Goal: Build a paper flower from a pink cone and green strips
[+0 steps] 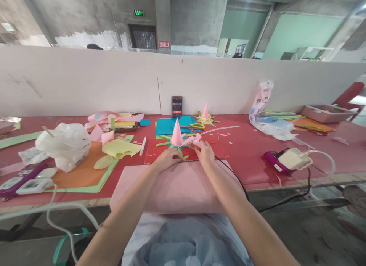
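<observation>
A pink paper cone (177, 134) stands upright on a blue and green strip-edged paper base, over a red sheet (153, 154). My right hand (205, 151) is closed round a pink glue gun (195, 140), whose nozzle points left at the foot of the cone. My left hand (169, 159) rests at the front left edge of the base, fingers curled; what they hold, if anything, is too small to tell. Behind lie blue sheets (164, 126) with scissors (197, 126) on them. A second pink cone (205, 111) stands on a yellow-green base at the back.
Coloured paper scraps (121, 147) and a white plastic bag (64, 144) lie on the left. A white glue stick (143, 146) is nearer. Purple power strips (276, 163) sit at both sides, and a black cord runs from the glue gun. A pink tray (328, 114) stands back right.
</observation>
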Demonstrator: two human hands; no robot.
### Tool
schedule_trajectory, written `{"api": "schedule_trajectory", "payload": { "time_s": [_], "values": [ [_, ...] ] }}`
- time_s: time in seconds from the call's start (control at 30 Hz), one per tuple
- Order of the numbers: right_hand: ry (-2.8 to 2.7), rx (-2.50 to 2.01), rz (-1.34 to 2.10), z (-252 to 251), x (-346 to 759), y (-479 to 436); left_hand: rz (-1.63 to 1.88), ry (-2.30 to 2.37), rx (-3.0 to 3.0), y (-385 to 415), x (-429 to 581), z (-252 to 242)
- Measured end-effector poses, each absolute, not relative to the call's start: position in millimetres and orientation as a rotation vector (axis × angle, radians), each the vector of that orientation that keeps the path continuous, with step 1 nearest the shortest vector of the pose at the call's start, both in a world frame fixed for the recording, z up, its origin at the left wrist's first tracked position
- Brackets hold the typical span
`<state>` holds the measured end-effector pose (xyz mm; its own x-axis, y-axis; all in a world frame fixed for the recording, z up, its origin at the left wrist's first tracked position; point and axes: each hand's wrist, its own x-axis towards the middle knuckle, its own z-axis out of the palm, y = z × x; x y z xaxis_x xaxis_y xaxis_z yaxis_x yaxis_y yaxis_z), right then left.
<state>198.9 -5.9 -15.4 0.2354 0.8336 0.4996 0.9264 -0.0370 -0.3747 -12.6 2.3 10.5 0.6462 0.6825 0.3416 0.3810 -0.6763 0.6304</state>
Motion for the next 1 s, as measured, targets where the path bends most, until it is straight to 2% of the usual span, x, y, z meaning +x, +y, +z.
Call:
{"api": "schedule_trajectory", "payload": {
  "time_s": [1.0],
  "values": [
    [-1.636, -1.783, -0.24, -20.0, 208.1, -6.5, 0.826, 0.819, 2.345, 4.9, -13.4, 5.1]
  ]
}}
